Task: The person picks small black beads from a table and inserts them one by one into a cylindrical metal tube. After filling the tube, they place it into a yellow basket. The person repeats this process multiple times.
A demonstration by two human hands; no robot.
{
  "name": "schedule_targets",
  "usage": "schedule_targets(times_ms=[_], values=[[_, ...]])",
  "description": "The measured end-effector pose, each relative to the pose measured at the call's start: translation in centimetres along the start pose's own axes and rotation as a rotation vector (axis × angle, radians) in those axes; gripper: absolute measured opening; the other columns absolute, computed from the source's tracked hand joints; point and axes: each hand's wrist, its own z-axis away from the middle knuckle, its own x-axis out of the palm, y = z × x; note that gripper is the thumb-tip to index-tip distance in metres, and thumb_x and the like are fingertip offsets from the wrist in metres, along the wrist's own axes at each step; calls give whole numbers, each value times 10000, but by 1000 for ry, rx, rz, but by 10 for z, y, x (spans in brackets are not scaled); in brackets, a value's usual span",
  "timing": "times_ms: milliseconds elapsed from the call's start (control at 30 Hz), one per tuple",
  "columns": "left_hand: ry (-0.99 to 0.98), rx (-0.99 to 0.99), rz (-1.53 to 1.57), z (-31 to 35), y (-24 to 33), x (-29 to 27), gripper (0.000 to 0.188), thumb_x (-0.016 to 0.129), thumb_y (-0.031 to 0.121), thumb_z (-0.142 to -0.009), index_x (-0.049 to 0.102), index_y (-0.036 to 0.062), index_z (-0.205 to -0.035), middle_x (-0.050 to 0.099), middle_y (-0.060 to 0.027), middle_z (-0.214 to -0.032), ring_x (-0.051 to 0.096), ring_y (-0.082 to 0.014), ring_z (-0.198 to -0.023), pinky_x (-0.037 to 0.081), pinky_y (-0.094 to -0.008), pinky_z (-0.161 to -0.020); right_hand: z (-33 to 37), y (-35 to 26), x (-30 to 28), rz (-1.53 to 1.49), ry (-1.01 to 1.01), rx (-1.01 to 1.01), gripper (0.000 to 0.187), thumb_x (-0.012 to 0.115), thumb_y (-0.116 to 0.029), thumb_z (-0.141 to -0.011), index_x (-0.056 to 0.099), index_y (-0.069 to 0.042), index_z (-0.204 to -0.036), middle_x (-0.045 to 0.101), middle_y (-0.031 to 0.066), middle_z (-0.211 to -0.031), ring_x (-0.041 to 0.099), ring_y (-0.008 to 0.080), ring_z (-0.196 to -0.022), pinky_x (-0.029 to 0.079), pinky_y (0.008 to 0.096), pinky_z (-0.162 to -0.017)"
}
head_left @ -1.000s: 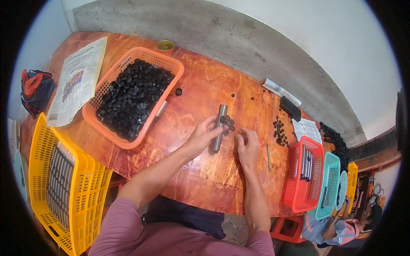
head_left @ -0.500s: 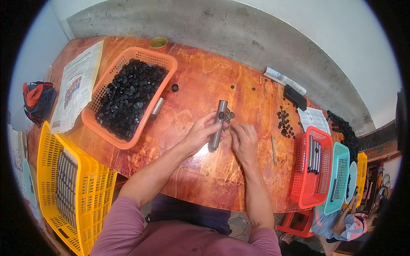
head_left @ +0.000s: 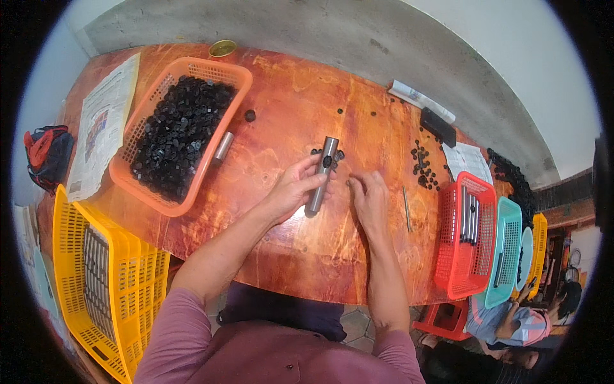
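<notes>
My left hand [head_left: 298,191] is wrapped round a grey metal tube [head_left: 318,185], which it holds tilted over the table. A black plug [head_left: 327,161] shows on the tube's side near its upper end. Just right of the tube and apart from it, my right hand [head_left: 369,197] is closed, thumb and fingers curled together. Whatever is in that pinch is too small to make out. Several small black pieces [head_left: 339,155] lie behind the tube, partly hidden by it.
An orange basket [head_left: 245,80] of black pieces stands left, a second metal tube [head_left: 224,146] beside it. Yellow crates [head_left: 148,281] are at lower left. Rightward lie a thin rod [head_left: 407,208], loose black pieces [head_left: 422,168], a red basket [head_left: 451,281] with tubes and a green basket [head_left: 510,208].
My right hand has drawn slightly away from the tube, to the right. My left hand still grips the tube. The whole view has shifted a little.
</notes>
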Motion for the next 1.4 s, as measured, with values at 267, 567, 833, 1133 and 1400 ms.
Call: schedule_targets(times_ms=[267,567,833,1133,1400], values=[[7,-24,16,1,1,2,525,617,143,-1038,409,5,-1500,657,-150,-1210,690,-216,-956,602,-371,-835,4,-16,-13,-2,-24,165,122,708,-75,-916,742,-6,-1011,665,184,-967,670,360,-922,530,419,-819],[23,-87,103,5,0,9,482,603,143,-1044,434,17,-1478,660,-166,-1210,706,-248,-975,605,-419,-850,7,2,-2,-32,11,38,241,769,-70,-838,732,-28,-1073,657,182,-1004,654,369,-970,513,450,-857],[-26,-84,86,4,-11,6,519,622,163,-1043,417,35,-1502,657,-140,-1174,710,-247,-988,622,-414,-842,8,6,-4,29,-46,95,243,782,-97,-830,723,-11,-1050,659,177,-984,647,373,-946,493,448,-854],[-38,-119,107,4,-10,11,490,546,152,-1083,401,45,-1539,648,-112,-1206,673,-204,-978,582,-370,-883,10,-2,-6,-95,125,39,257,792,-61,-808,717,-31,-1052,656,142,-974,656,325,-929,501,408,-826],[-47,-59,79,4,-20,14,535,515,135,-1091,349,18,-1586,630,-111,-1247,665,-182,-1024,591,-344,-875,15,-37,-8,116,230,-462,337,822,-74,-771,722,-54,-1093,679,95,-992,655,276,-888,463,385,-760]])
